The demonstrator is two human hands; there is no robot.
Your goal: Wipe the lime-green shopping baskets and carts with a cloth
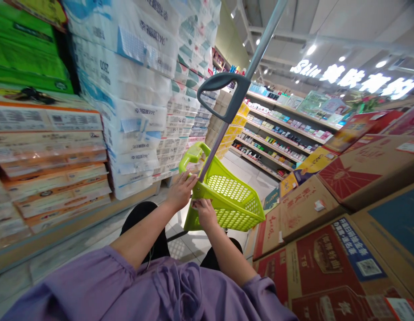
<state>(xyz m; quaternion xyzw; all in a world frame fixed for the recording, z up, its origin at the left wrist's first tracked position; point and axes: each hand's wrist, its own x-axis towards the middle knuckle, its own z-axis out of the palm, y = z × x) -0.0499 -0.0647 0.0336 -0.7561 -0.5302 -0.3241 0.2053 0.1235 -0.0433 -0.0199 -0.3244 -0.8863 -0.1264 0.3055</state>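
A lime-green plastic shopping basket (233,194) with perforated walls stands tilted in front of my knees. From its near corner rises a long grey pole (215,149), which carries a dark grey loop handle (227,96). My left hand (182,191) is closed over the basket's near rim beside the foot of the pole, its thumb hidden. Just below and to the right, my right hand (206,213) has its fingers curled against the basket's near corner. Something small may be pinched there, but I cannot make it out.
Packs of tissue (136,89) are stacked high on the left, beside orange-and-white packs (56,165). Printed cardboard boxes (320,254) line the right side. Beyond the basket, pale floor tiles (250,171) lead to shelves of small goods (273,133).
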